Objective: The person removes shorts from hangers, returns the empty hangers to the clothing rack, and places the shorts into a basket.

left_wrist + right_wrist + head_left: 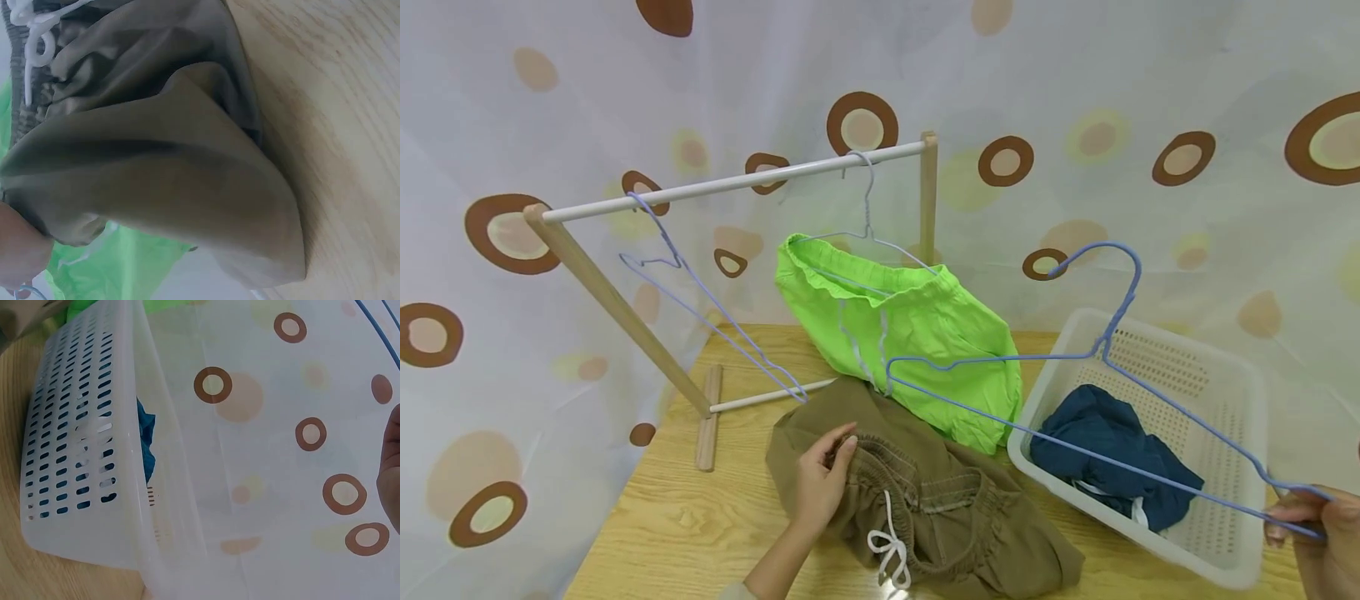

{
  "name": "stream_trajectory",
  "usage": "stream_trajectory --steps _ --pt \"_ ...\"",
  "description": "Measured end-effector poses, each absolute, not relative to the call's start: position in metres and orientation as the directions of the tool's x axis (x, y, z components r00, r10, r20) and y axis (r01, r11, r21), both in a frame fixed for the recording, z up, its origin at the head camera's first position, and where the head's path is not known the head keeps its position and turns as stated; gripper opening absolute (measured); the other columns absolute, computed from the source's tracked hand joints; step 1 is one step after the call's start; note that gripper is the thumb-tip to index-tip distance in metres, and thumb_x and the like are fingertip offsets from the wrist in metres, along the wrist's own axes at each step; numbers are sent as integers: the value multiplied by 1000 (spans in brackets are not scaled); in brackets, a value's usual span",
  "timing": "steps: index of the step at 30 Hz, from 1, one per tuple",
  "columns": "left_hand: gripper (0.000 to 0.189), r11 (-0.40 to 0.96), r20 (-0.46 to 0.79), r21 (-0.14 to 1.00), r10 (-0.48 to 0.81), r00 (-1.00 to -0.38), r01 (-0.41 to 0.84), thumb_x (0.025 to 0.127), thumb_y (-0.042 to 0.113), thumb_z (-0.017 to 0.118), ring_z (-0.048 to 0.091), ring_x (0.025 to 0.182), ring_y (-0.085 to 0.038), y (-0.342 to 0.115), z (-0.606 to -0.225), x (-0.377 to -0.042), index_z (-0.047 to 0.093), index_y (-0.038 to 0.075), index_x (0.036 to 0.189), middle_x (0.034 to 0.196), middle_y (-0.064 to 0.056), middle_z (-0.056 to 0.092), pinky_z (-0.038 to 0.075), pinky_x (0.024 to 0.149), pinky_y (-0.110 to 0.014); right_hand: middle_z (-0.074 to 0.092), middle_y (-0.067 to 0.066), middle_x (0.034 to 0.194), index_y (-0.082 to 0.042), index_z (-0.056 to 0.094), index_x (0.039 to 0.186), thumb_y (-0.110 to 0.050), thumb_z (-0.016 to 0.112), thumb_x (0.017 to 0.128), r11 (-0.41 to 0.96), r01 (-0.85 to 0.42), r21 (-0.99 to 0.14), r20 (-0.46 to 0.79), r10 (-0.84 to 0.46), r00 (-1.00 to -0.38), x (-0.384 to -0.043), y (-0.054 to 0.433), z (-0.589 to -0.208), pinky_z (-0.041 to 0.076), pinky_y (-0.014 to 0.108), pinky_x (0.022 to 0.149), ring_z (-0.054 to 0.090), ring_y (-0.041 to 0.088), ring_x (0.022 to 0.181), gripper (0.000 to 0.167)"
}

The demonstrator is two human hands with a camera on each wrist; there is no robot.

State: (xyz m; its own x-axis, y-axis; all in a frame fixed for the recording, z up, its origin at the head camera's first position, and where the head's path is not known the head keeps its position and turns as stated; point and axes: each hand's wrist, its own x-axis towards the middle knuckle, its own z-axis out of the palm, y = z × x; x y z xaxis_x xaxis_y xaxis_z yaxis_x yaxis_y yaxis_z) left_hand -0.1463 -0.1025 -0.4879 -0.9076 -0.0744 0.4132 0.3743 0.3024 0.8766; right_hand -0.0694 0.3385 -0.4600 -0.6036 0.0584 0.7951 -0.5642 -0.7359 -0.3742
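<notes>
While left hand [822, 481] is pinching brown garment [1026, 537] by waistband [880, 463], right hand [1326, 527] is gripping blue hanger [1107, 338] by one end. Green garment [917, 337] is hanging from rack [737, 181].

white basket [75, 534]; blue cloth [145, 440] inside; hand [391, 472] at right edge; hanger wire [379, 331] above

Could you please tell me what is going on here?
The person's left hand pinches the edge of a brown garment on the table; the right hand holds a bare blue hanger. A bright green garment hangs from the rack on one hanger, with an empty hanger to its left. A dark blue garment lies in the white basket.
</notes>
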Motion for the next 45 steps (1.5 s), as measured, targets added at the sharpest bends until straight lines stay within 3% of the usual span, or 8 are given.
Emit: stream_trajectory --steps 3,6,14,21,26,29,39,45 --pt "27 318 436 861 -58 -898 397 86 -1 61 63 90 -8 -104 -493 -148 63 -3 113 108 -19 67 51 75 -15 65 32 90 27 49 105 -2 27 100 -736 -560 -379 791 56 -609 -69 335 -458 45 26 47 67 31 74 37" --pt "31 367 513 804 -30 -858 468 84 1 63 61 104 -23 -106 -492 -149 62 -1 115 115 -17 65 48 89 -16 65 33 91 28 49 105 -2 29 100 -725 -573 -382 797 56 -601 -69 329 -455 48 27 49 67 32 75 36" --pt "34 405 687 642 72 -723 651 80 -5 64 58 109 -30 -112 -481 -147 61 -4 115 117 -17 64 44 98 -20 64 34 94 29 48 107 0 30 98 -701 -593 -395 779 86 -621 -65 313 -444 53 30 61 66 33 76 35" --pt "20 338 899 418 -21 -437 843 83 -1 63 60 110 -16 -122 -467 -152 63 -14 99 105 -21 66 45 98 -22 62 39 86 34 46 100 8 39 93 -668 -688 -284 778 259 -573 -70 288 -434 54 32 57 66 39 71 28" --pt "35 405 940 340 -154 -303 849 91 16 59 57 116 -15 -139 -450 -159 59 -18 98 118 -7 64 43 102 -26 64 36 85 33 48 98 10 40 92 -606 -723 -331 721 333 -608 -70 272 -425 55 32 56 66 37 69 26" --pt "38 411 926 370 -234 -296 833 90 15 60 53 121 -16 -152 -441 -163 55 -19 105 125 -5 60 40 104 -26 64 35 79 33 50 94 10 45 90 -585 -739 -335 706 363 -608 -74 260 -420 55 32 54 65 36 64 25" --pt "39 418 810 577 -406 -423 702 83 -7 59 48 123 -12 -202 -425 -176 49 -15 120 131 -3 54 37 106 -23 65 31 72 32 54 89 8 49 88 -546 -779 -309 733 385 -561 -96 221 -412 54 29 52 66 32 62 24" --pt "48 423 727 686 -445 -523 592 86 -6 56 40 126 -9 -224 -412 -190 41 -9 131 138 -17 42 33 110 -29 68 25 72 29 58 87 6 55 86 -448 -830 -332 733 432 -526 -115 194 -402 54 25 50 68 27 62 23"
